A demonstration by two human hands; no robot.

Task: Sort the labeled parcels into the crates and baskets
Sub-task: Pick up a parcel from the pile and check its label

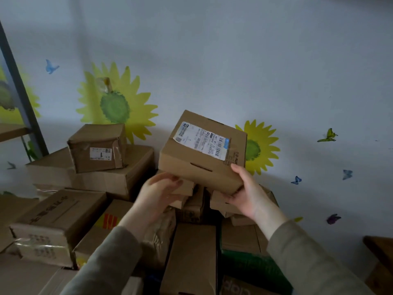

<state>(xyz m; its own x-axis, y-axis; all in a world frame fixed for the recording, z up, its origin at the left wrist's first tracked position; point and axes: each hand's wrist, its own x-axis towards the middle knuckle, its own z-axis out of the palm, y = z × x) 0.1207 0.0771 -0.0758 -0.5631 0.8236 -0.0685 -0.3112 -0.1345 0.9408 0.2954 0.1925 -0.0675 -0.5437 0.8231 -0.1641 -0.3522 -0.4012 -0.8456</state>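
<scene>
Above the pile, at about one o'clock from centre, both hands hold a parcel tilted so its label faces the camera, probably for reading. Right hand pinches the near right corner, thumb on top. Left hand props the underside at seven o'clock, fingers together. No crates visible.

Labeled parcel is up above the heap of boxes, wall behind; small taped box sits left on a flat carton (shelf post far left).
</scene>
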